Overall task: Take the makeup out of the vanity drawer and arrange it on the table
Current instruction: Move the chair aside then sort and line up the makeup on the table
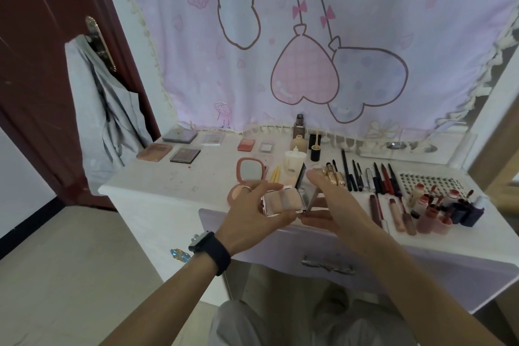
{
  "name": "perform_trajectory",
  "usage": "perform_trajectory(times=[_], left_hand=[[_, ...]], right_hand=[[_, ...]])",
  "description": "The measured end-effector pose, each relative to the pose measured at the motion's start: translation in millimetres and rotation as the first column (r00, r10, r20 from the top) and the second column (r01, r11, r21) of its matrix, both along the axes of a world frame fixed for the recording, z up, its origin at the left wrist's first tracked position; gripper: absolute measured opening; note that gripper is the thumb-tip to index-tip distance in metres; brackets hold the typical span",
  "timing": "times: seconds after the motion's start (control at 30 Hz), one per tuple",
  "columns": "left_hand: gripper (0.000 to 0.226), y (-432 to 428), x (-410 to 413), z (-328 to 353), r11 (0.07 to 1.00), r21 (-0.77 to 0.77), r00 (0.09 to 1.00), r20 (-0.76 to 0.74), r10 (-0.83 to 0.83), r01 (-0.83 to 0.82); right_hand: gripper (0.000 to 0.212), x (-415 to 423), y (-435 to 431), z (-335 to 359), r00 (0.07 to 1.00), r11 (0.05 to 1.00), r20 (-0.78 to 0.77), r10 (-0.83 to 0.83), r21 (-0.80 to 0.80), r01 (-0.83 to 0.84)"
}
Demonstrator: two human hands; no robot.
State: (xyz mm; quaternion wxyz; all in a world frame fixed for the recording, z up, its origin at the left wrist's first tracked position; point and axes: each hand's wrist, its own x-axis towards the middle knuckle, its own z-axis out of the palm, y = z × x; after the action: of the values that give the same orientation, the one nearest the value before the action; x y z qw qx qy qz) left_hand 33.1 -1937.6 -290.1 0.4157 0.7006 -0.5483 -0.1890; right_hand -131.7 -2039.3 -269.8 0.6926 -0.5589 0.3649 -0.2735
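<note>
A small rose-gold palette (283, 201) with several pale shades is held open above the front edge of the white vanity table (174, 177). My left hand (252, 219) grips its base from the left and below. My right hand (334, 205) holds the raised mirrored lid (304, 185) with thumb and fingers. The lilac drawer (351, 255) with a metal handle sits below my hands; its inside is hidden.
Flat palettes (185, 155) lie at the back left, a pink open compact (251, 172) sits just behind my left hand, bottles (295, 161) stand mid-table, and pencils (376, 177), lip glosses (398, 213) and nail polishes (455, 208) fill the right. A brown door (42, 64) stands left.
</note>
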Motion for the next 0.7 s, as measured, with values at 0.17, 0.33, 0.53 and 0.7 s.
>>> perform_trajectory(times=[0.17,0.33,0.53,0.7], left_hand=[[0.043,-0.4,3.1,-6.3,0.999,-0.026,1.0,0.008,0.021,-0.021],[0.041,2.5,6.9,-7.1,0.999,-0.009,0.998,-0.05,0.037,-0.037],[0.04,1.5,6.6,-3.7,0.996,0.017,0.992,-0.092,0.087,-0.086],[0.046,1.8,8.6,-5.5,0.997,0.032,0.988,-0.141,0.068,-0.064]], right_hand=[[0.028,-0.1,6.7,-4.0,1.0,0.999,0.031,-0.002,-0.04,0.004],[0.029,-1.5,9.3,-9.8,0.995,0.999,0.087,-0.053,0.002,0.053],[0.033,-0.2,10.5,-16.3,0.99,0.994,0.109,-0.09,0.076,0.082],[0.033,-2.5,11.6,-20.4,0.988,0.989,0.119,-0.097,0.126,0.082]])
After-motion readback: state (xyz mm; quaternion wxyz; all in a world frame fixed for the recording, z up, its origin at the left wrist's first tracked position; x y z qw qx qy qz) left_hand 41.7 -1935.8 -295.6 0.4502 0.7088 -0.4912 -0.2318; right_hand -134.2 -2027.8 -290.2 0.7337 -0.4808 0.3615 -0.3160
